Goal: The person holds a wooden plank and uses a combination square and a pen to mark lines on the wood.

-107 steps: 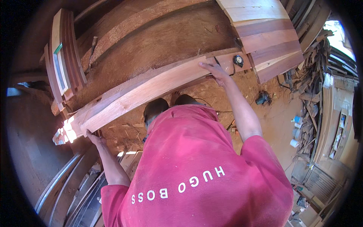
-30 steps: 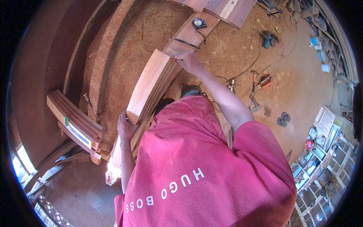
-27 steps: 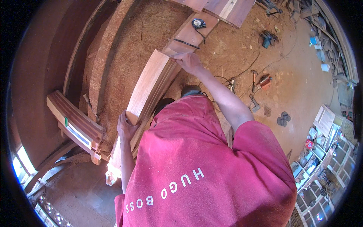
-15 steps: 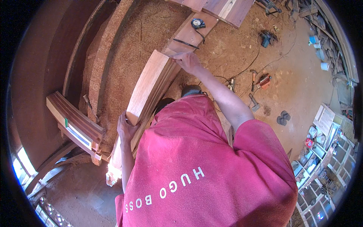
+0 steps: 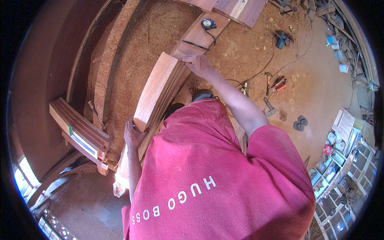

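Strips of curved wood [image 5: 80,130] lie well left of the left grip [image 5: 135,136]; a slender-handled tool [image 5: 96,114] lies nearer it. The left grip clasps the near end of the stacked boards' [image 5: 157,90] pale top piece. Their long axis slants from there forward and rightward to the right grip [image 5: 197,65], which touches the far right corner; whether it pinches the wood cannot be told. Left is nearer the near end, right the far end. Just beyond the right grip lies a tape measure [image 5: 208,24]; well right, a claw hammer [image 5: 268,85].
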`<state>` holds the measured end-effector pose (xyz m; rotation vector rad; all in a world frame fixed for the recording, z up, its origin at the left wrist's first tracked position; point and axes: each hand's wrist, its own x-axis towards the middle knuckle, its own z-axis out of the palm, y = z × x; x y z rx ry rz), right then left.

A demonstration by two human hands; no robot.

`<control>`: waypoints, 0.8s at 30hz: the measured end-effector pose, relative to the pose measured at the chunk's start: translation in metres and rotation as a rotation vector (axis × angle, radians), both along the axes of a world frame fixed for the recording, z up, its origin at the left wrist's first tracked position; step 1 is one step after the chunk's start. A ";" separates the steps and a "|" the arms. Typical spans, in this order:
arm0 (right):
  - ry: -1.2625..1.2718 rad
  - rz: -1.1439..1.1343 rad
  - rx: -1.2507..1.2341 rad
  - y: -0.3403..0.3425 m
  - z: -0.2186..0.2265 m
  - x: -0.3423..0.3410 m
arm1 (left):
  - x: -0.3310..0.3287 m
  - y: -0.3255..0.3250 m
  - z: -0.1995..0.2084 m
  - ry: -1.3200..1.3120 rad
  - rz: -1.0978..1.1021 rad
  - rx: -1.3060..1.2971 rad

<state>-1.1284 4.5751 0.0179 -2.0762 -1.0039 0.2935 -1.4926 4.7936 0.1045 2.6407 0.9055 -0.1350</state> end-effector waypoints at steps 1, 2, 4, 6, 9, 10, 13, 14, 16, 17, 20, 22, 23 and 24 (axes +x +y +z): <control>-0.001 -0.001 0.000 0.000 -0.002 0.001 | 0.001 0.000 0.000 -0.001 -0.001 0.000; -0.005 -0.004 0.010 0.001 -0.004 0.001 | 0.001 -0.001 0.001 -0.009 -0.003 -0.003; -0.008 -0.007 0.021 0.001 -0.007 0.001 | 0.001 -0.001 0.001 -0.016 -0.004 -0.004; 0.031 0.000 0.043 0.000 -0.005 0.000 | -0.002 0.000 0.000 -0.011 -0.006 0.001; 0.045 0.002 0.027 0.001 -0.004 0.001 | -0.001 0.002 -0.002 0.015 0.008 -0.017; 0.045 0.001 0.028 0.001 -0.003 0.001 | -0.002 0.002 -0.002 0.015 0.008 -0.016; 0.041 0.001 0.027 0.000 -0.001 0.001 | 0.000 0.001 0.000 -0.005 0.000 0.000; 0.023 0.007 0.029 0.000 0.000 0.001 | 0.002 0.000 0.003 -0.008 -0.009 -0.013; 0.006 0.011 0.031 -0.001 0.003 0.001 | 0.002 0.000 0.005 -0.011 -0.018 -0.026; 0.000 0.017 0.021 -0.001 0.003 0.001 | 0.003 0.001 0.005 0.009 -0.002 -0.042; -0.028 0.033 0.014 -0.001 0.002 0.002 | 0.003 0.001 0.003 0.022 0.005 -0.037; -0.049 0.042 0.016 0.000 0.002 0.001 | 0.002 0.001 0.003 0.017 -0.004 -0.016; -0.033 0.025 0.007 0.000 0.005 0.000 | 0.002 0.001 0.002 0.014 -0.004 -0.014; -0.016 0.007 -0.003 0.000 0.007 -0.001 | 0.002 0.000 0.002 0.011 -0.004 -0.013</control>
